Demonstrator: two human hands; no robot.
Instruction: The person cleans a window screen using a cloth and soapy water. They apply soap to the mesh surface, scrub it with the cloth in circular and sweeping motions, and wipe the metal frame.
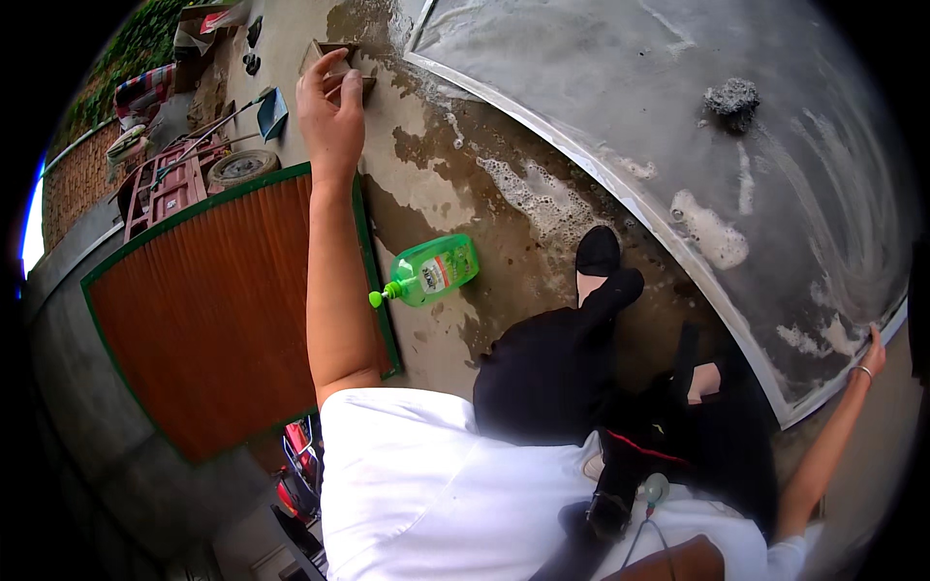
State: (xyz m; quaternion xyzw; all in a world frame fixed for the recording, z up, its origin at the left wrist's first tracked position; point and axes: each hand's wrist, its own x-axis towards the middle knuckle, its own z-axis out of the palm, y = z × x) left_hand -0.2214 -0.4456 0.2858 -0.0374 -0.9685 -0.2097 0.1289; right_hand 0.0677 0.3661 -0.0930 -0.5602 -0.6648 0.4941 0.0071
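A large grey mesh screen point(775, 194) with a white frame fills the right side, streaked with suds. On its lower right edge my right hand point(872, 356), a band at the wrist, is closed around the frame. A dark grey scouring wad point(733, 101) rests on the mesh. My left hand point(332, 107) is stretched out toward the top, its fingers curled at a small brown wooden stool-like thing point(335, 46); the hand partly hides it. To the right of my left forearm a green pump bottle point(434, 269) lies on its side on the wet ground.
Foamy water point(542, 198) spreads over the concrete between bottle and screen. My shoe point(598, 252) is close to the screen's edge. A brown corrugated panel point(223, 310) with a green frame stands left. Beyond it are a tyre point(242, 167) and a blue dustpan point(272, 114).
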